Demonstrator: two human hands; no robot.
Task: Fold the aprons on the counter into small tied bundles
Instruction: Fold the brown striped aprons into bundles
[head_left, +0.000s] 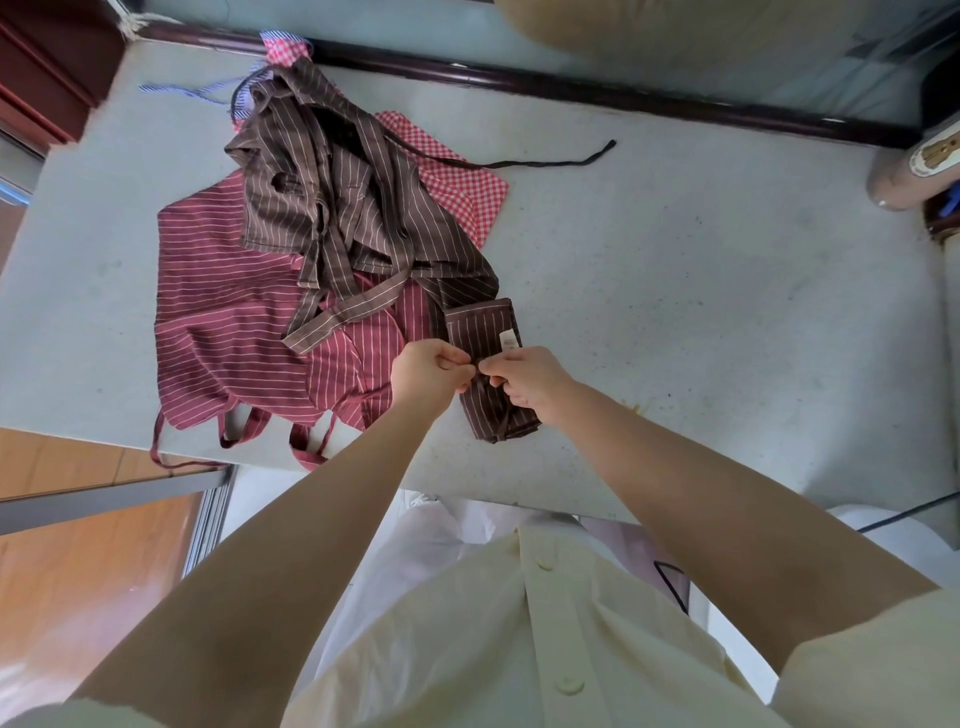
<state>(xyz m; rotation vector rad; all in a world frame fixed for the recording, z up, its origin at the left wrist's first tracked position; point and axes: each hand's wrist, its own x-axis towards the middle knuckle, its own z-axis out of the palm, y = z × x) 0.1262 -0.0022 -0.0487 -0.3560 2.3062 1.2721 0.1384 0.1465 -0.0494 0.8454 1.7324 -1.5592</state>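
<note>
Brown pinstriped apron bundle (479, 326), folded narrow; hands, left (428, 371) and right (530, 378), pinch its tie (484, 387).

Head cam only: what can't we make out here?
All head view.
Knot state on folded brown striped apron bundle: left hand and right hand pinch over it.
White label print: too small.
Pink checked apron: mostly under the crumpled brown striped apron.
Beige object: cut by right edge.

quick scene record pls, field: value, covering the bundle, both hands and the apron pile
bundle: folded brown pinstriped apron bundle, on grey speckled counter, near front edge
left hand: pinches brown ties at bundle's middle
right hand: pinches same ties
pile: loose brown pinstriped apron over maroon striped apron and red checked apron
</note>
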